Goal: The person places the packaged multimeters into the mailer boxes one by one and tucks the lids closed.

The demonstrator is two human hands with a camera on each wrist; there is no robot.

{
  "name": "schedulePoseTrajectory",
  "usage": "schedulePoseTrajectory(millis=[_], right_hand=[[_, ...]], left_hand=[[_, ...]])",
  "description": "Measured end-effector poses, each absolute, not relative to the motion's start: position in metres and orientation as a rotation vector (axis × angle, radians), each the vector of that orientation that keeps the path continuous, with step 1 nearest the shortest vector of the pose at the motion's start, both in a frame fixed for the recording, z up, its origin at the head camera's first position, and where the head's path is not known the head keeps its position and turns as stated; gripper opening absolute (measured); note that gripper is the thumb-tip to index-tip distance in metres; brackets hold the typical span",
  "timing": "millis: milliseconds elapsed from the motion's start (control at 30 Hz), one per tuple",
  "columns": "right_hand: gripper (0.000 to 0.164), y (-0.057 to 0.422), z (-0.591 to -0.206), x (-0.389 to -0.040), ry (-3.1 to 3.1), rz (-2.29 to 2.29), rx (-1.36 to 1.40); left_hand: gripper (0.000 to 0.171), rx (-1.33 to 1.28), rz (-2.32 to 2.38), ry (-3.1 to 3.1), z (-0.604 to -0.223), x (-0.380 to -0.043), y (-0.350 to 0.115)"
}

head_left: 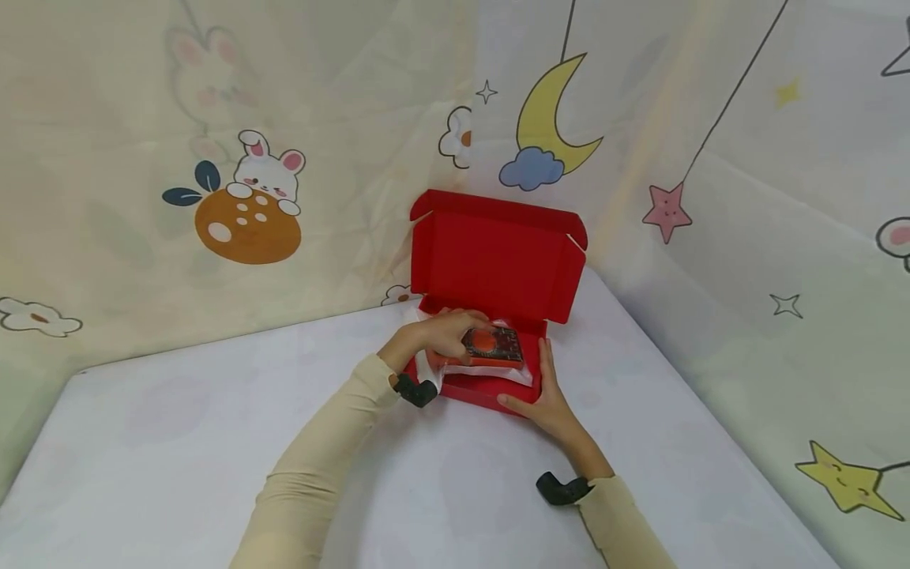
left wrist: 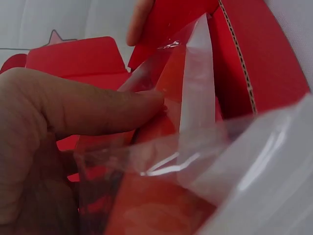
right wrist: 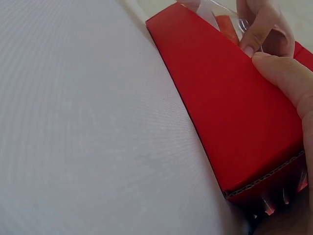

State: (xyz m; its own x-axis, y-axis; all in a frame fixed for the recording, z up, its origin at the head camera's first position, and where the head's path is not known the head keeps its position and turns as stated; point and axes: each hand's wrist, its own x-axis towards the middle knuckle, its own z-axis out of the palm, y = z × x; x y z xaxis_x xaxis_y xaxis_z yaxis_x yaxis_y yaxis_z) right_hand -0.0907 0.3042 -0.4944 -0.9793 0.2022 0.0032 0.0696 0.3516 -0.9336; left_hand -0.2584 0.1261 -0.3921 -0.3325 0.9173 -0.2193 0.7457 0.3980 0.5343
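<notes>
A red cardboard mailer box (head_left: 475, 390) stands on the table with its lid raised at the back. Inside lies a flat orange-and-black box (head_left: 501, 344) with an orange disc on its dark top, in a clear plastic bag (left wrist: 198, 93). My left hand (head_left: 452, 332) reaches in from the left and grips the flat box at its left end, thumb along the orange side. Loose plastic lies around this hand in the left wrist view. My right hand (head_left: 550, 401) holds the mailer's front right corner, thumb over the front wall (right wrist: 220, 98), fingers along the right side.
The box sits near the far corner of a white-covered table (head_left: 178, 458). Behind it and to the right hang printed cloth walls (head_left: 355, 197). The raised lid (head_left: 490, 261) stands close to the back cloth.
</notes>
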Motion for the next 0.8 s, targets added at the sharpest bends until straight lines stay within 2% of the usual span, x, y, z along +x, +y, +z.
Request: schedulePoseTrajectory(millis=[567, 667, 800], right_hand=[[0.120, 0.304, -0.494, -0.092, -2.491, 1.694, -0.274], [0.121, 0.303, -0.495, -0.091, -2.490, 1.699, -0.279], [0.120, 0.303, -0.496, -0.092, -2.498, 1.686, -0.281]], left_hand=[[0.057, 1.442, 0.333, 2.199, -0.395, -0.262, 0.131], [0.060, 1.445, 0.339, 2.216, -0.397, -0.260, 0.131], [0.078, 1.412, 0.353, 2.285, -0.403, -0.257, 0.132]])
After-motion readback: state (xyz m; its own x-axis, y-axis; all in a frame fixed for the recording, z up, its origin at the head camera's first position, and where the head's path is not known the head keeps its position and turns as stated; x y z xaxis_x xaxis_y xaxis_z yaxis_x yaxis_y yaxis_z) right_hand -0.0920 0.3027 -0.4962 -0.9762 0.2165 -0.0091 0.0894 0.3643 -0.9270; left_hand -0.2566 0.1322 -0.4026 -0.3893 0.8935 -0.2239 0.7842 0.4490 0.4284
